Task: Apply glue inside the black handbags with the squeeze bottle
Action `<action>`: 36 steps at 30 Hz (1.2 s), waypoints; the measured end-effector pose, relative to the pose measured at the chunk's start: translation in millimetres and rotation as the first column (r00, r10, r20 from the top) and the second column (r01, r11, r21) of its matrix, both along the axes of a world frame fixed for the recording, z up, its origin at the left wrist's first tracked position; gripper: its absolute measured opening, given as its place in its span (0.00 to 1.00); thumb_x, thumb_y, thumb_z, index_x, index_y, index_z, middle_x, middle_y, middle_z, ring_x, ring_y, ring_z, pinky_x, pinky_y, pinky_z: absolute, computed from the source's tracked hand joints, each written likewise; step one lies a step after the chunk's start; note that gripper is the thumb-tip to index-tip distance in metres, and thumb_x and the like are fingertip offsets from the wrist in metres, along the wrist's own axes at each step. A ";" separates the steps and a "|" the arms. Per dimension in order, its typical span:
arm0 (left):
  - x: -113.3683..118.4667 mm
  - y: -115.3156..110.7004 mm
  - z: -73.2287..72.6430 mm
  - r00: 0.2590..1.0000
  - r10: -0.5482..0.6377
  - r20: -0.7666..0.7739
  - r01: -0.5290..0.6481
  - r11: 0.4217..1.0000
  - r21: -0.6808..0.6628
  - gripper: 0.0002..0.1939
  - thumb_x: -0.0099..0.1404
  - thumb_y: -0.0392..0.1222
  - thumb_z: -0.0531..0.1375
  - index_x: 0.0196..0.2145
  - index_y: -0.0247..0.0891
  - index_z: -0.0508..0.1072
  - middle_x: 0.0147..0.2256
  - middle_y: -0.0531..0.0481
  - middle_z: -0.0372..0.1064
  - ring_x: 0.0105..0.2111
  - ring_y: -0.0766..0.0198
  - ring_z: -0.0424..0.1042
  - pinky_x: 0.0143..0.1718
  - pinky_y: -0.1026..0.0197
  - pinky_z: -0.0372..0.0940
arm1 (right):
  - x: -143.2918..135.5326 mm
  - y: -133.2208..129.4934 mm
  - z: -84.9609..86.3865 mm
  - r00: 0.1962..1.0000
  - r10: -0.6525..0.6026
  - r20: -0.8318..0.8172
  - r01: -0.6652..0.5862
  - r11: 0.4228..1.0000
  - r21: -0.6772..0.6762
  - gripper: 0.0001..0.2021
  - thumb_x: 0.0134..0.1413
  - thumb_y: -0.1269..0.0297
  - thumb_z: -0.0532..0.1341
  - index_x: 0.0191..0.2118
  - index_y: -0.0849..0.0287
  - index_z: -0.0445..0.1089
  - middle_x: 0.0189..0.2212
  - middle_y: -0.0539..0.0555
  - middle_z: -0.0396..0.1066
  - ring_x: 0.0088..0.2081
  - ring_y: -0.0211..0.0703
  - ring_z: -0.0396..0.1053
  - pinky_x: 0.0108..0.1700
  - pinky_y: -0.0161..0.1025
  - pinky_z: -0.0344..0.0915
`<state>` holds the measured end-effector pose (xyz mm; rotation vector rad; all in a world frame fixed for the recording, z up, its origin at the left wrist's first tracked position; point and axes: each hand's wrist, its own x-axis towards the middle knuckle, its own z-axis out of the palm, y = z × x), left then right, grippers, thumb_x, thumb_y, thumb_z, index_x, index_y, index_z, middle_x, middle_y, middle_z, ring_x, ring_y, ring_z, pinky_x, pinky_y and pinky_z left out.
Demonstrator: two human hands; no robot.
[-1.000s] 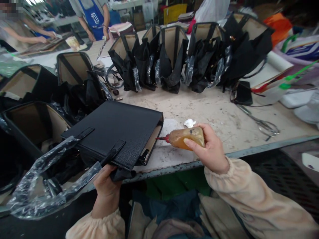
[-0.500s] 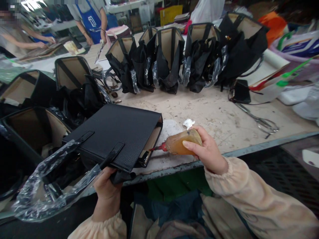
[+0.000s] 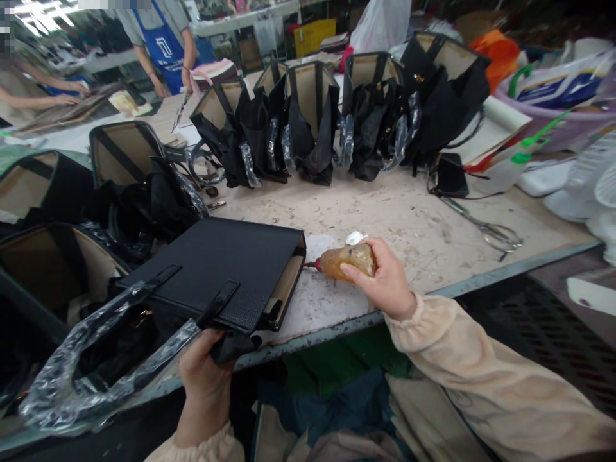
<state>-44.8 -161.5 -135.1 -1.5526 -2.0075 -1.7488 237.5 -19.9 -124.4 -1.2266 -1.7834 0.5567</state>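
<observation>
A black handbag (image 3: 226, 263) lies on its side at the table's front edge, its open end and tan inside facing right. Clear plastic wraps its handles (image 3: 62, 385), which hang toward the lower left. My left hand (image 3: 205, 366) is closed around black fabric (image 3: 235, 344) at the bag's near lower side; some fingers are hidden beneath it. In my right hand (image 3: 385, 279) is a squeeze bottle (image 3: 346, 262) of amber liquid, probably glue, tilted sideways. Its thin red nozzle (image 3: 312, 264) points left at the far part of the bag's open edge. Whether the tip touches cannot be made out.
Several unfinished black bags (image 3: 312, 122) stand in a row behind, and more (image 3: 129, 160) crowd the left. Scissors (image 3: 486, 228), a black wallet-like item (image 3: 448, 174) and a green-capped bottle (image 3: 510, 167) lie right. Two people work beyond, one in a blue apron (image 3: 166, 48).
My right hand has shifted the bottle up and left, its nozzle going from the near corner of the bag's opening to the far side. The left hand keeps its hold; the view has shifted slightly.
</observation>
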 end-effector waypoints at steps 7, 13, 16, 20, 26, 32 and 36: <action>7.5 5.3 6.2 0.975 0.071 0.213 -0.063 0.997 -0.045 0.06 0.41 0.36 0.63 0.14 0.37 0.68 0.15 0.54 0.62 0.17 0.67 0.60 0.19 0.64 0.57 | 0.3 0.8 1.1 0.997 -0.014 -0.071 0.012 1.000 -0.029 0.21 0.46 0.52 0.65 0.44 0.57 0.63 0.37 0.53 0.67 0.37 0.46 0.66 0.41 0.45 0.64; 5.1 6.7 11.5 1.000 0.022 0.021 -0.021 0.998 -0.058 0.07 0.35 0.37 0.66 0.15 0.37 0.70 0.14 0.56 0.60 0.16 0.69 0.58 0.17 0.65 0.54 | 2.9 -3.4 5.7 0.991 0.015 -0.132 -0.032 0.991 -0.134 0.20 0.46 0.52 0.65 0.42 0.55 0.63 0.33 0.50 0.66 0.33 0.43 0.65 0.37 0.41 0.63; 8.4 8.3 17.7 0.999 -0.025 -0.041 0.023 0.999 -0.037 0.05 0.38 0.36 0.63 0.15 0.37 0.70 0.14 0.57 0.60 0.15 0.70 0.56 0.16 0.66 0.52 | 0.4 -4.0 2.6 0.991 0.048 -0.126 -0.072 0.979 -0.192 0.20 0.46 0.52 0.65 0.42 0.56 0.63 0.32 0.50 0.66 0.33 0.43 0.65 0.37 0.42 0.62; 7.6 8.0 17.0 0.986 -0.099 -0.135 0.099 0.995 -0.009 0.03 0.41 0.33 0.63 0.18 0.37 0.71 0.15 0.57 0.63 0.14 0.71 0.59 0.16 0.67 0.53 | -3.0 -2.0 -2.6 0.995 0.039 -0.092 -0.057 0.979 -0.195 0.21 0.45 0.51 0.65 0.43 0.56 0.63 0.33 0.51 0.66 0.33 0.44 0.65 0.38 0.43 0.63; 5.6 7.2 16.3 0.983 -0.056 -0.173 0.054 0.998 -0.020 0.03 0.41 0.35 0.63 0.18 0.37 0.71 0.16 0.56 0.66 0.15 0.68 0.63 0.17 0.66 0.57 | -5.6 8.6 -10.6 0.999 -0.014 -0.050 0.009 0.995 -0.103 0.22 0.46 0.51 0.64 0.44 0.57 0.63 0.35 0.53 0.67 0.36 0.46 0.66 0.41 0.45 0.64; 3.8 8.0 21.2 0.972 -0.061 -0.225 0.054 0.998 -0.038 0.04 0.40 0.37 0.63 0.18 0.37 0.72 0.16 0.54 0.67 0.15 0.65 0.64 0.16 0.64 0.59 | -7.9 11.9 -16.5 1.000 -0.020 0.002 0.020 1.000 0.020 0.22 0.47 0.52 0.64 0.45 0.57 0.63 0.38 0.55 0.66 0.40 0.49 0.66 0.45 0.47 0.64; 3.1 5.4 15.5 0.979 -0.080 -0.189 0.066 0.995 -0.080 0.04 0.40 0.35 0.64 0.19 0.37 0.73 0.17 0.54 0.68 0.16 0.66 0.64 0.18 0.65 0.59 | -5.8 4.4 -12.1 1.000 0.012 -0.011 -0.012 1.000 -0.005 0.22 0.47 0.51 0.65 0.45 0.56 0.63 0.39 0.55 0.67 0.40 0.49 0.66 0.44 0.46 0.64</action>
